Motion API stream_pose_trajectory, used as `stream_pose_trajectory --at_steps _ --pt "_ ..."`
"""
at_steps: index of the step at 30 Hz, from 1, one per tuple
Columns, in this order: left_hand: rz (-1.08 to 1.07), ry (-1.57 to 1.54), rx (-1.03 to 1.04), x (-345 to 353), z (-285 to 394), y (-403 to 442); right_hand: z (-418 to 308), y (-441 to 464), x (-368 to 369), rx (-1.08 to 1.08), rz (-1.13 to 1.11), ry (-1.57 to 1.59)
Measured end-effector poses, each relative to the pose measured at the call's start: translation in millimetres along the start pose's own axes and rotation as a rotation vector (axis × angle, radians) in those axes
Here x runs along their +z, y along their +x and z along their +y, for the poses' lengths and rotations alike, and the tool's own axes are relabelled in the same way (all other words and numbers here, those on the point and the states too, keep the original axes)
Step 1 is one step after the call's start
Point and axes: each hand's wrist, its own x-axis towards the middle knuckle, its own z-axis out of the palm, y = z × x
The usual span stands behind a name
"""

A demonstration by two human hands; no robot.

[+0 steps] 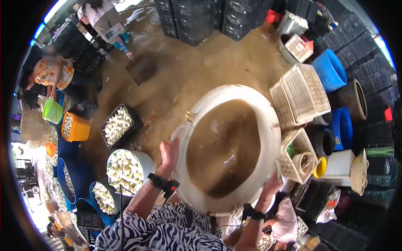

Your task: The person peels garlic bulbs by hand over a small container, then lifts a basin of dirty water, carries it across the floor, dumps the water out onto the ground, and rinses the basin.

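Note:
A large round white tub point(270, 125) is in front of me, its inside showing murky brown water point(222, 146). At its left side, my left hand point(169, 153) is closed around a white handle near the rim. My right hand point(273, 186) grips the handle area on the lower right side, its fingers partly hidden. Left of the tub stands a white bucket point(144, 164) full of pale bulb-like pieces. A black crate point(135, 129) of similar pale pieces sits on the floor beyond it.
Wicker baskets point(307, 94) and blue barrels point(331, 71) line the right. Black crates point(190, 21) are stacked at the back. An orange bucket point(81, 127) stands left, near a person point(54, 73) holding a green bucket point(52, 111). Another person point(284, 219) is close at lower right. The floor point(201, 67) looks wet.

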Motion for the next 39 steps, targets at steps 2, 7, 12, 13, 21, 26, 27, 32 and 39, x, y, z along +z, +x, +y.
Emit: stream_pose_trajectory --at_steps 2,7,12,13,21,26,27,32,39 --pt "0.156 0.110 0.001 -10.2 26.7 40.7 -6.2 25.9 70.6 -0.142 -0.036 -0.178" --pt "0.343 0.074 -0.005 -42.7 64.2 138.0 -72.6 67.1 250.2 -0.226 -0.431 -0.218" --pt "0.499 0.173 -0.068 -82.9 82.0 222.1 -101.4 76.2 402.4 -0.059 -0.555 -0.309" --pt "0.511 0.221 -0.076 -89.1 90.5 234.1 -96.0 79.1 425.9 -0.053 -0.582 -0.302" --pt "0.655 0.095 -0.265 -129.0 99.7 345.1 -65.4 79.5 638.7 -0.188 -0.812 -0.413" --pt "0.765 0.272 -0.312 -151.6 103.1 451.5 -100.3 71.9 778.7 -0.178 -0.935 -0.380" --pt "0.764 0.265 -0.325 -155.4 109.1 471.6 -95.4 74.1 803.7 -0.183 -0.940 -0.393" --pt "0.811 0.141 -0.340 -167.0 127.0 588.2 -78.4 96.0 947.7 -0.151 -0.904 -0.444" --pt "0.849 0.115 -0.287 -198.7 184.7 784.0 -120.9 79.9 1149.2 -0.308 -0.952 -0.302"
